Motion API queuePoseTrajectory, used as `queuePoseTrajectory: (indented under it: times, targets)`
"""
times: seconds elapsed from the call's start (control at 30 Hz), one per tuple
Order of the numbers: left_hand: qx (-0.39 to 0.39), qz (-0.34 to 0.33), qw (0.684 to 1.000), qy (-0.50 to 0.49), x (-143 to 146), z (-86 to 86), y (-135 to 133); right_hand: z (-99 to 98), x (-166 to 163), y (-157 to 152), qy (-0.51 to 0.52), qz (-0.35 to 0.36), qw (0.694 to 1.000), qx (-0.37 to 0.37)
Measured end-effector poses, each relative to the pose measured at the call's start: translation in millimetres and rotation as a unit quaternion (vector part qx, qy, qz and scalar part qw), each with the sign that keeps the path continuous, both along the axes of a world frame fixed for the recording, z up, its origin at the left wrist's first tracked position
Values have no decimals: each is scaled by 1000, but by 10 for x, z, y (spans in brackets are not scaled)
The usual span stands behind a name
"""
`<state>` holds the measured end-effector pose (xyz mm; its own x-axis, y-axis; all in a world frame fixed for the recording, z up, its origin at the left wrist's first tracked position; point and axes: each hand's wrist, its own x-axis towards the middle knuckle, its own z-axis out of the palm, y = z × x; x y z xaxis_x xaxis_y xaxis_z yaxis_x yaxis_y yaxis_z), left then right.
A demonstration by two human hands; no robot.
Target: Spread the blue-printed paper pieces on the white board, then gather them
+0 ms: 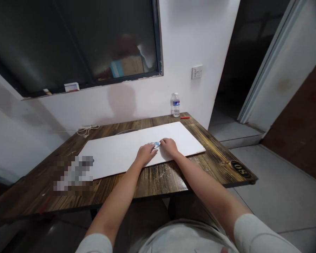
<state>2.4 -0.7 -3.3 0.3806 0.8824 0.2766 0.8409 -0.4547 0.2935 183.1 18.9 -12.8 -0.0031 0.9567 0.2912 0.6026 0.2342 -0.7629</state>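
A large white board (116, 154) lies flat on a dark wooden table (160, 179). Both my hands rest on the board near its front edge. My left hand (145, 153) and my right hand (169, 146) meet at a small blue and white item (156, 144), too small to name. The fingers of both hands are curled and pressed together around it. Most of the item is hidden by my fingertips.
A clear water bottle (175, 104) stands at the table's far edge by the wall, with a red pen (184, 117) beside it. A white cable (87, 129) lies at the back left. A blurred patch (73, 175) covers the board's left corner. An open doorway is to the right.
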Motion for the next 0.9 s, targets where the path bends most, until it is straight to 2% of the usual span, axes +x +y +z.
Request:
queuePoseTrajectory:
  times: [0.1,0.2,0.27,0.43,0.57,0.7,0.9]
  targets:
    - [-12,-5,1000,14,10,-25,5,31,-4,-11,-19,22,1000,4]
    - [-37,-51,998,17,15,-24,-1,50,3,-6,39,73,996,-22]
    - [-48,-86,995,12,17,1,-10,49,14,3,89,83,992,-31]
    - [-9,-165,986,5,37,78,-28,-2,60,42,185,12,982,-23]
    - [26,-132,991,10,63,29,-40,-79,65,72,225,-31,972,-51]
    - [38,-79,996,23,78,-56,-85,-142,45,81,201,-21,978,-54]
    - [5,7,990,143,61,-56,-231,-153,90,46,179,9,982,-53]
